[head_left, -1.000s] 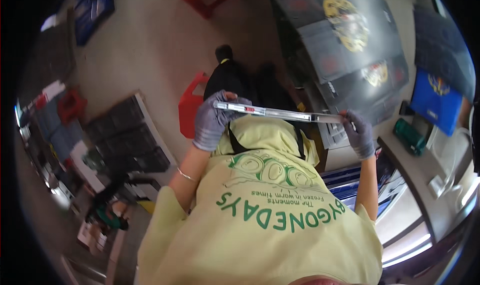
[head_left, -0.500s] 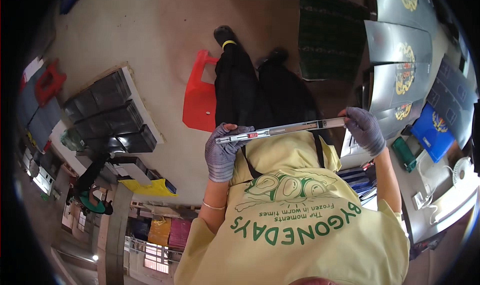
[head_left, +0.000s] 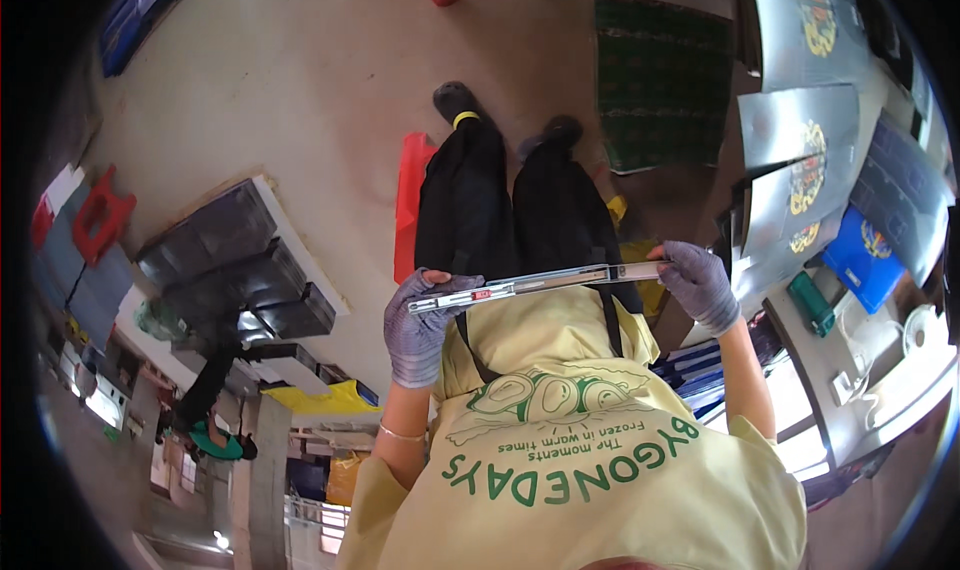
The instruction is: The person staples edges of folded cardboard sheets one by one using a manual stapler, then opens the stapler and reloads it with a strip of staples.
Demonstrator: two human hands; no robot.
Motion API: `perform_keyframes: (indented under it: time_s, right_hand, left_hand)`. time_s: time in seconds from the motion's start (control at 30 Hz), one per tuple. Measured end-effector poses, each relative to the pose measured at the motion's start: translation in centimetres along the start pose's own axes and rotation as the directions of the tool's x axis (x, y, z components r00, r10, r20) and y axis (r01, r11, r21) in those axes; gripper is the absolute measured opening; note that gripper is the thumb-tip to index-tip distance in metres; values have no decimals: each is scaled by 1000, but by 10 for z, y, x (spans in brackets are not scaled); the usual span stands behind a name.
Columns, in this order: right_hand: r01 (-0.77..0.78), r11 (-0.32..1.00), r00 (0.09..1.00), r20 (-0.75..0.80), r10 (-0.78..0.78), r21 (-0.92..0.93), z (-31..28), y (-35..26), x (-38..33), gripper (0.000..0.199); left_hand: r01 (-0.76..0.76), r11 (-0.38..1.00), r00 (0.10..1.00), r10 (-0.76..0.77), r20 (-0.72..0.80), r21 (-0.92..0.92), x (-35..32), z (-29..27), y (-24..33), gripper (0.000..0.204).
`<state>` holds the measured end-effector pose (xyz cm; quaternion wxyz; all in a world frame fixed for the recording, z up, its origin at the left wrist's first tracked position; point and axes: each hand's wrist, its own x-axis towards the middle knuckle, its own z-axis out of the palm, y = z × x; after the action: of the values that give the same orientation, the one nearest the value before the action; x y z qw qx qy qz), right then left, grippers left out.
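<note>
A long, slim metal drawer slide (head_left: 545,281) spans the space between my two hands, in front of my yellow shirt. My left hand (head_left: 418,325), in a grey striped work glove, is closed around its left end, close to a small red part on the rail. At the other end my gloved right hand (head_left: 697,282) pinches the narrower tip of the slide. The rail tilts slightly, its right end higher in the picture. Some of the fingers on both hands are hidden behind the rail and gloves.
A red plastic stool (head_left: 410,205) stands beside my legs. Stacked dark panels (head_left: 235,260) lie to the left, with a co-worker (head_left: 215,438) beyond them. Grey printed sheets (head_left: 800,160) and a dark green mat (head_left: 662,85) are on the right. A white fan (head_left: 922,332) stands at far right.
Both hands, with the slide between them, have shifted a little left and down in the picture. The surroundings have shifted too, and more of another red object shows at the top.
</note>
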<state>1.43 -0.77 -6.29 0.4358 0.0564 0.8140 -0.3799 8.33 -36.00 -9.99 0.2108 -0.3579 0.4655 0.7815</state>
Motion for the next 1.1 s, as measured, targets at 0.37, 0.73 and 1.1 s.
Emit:
perform_keyframes:
  time_s: [0.37,0.73,1.1]
  right_hand:
    - [29,978,996,87,-11,-209,-2,12,17,15]
    - [78,937,993,110,-43,-341,9,1,55,18]
    - [72,876,870,460,179,-477,52,-57,102,29]
  left_hand:
    - [30,996,1000,-29,-6,80,3,14,-12,23]
    - [90,995,994,-87,-62,43,21,4,-12,33]
    - [211,971,969,-223,-104,-117,46,-44,8,26]
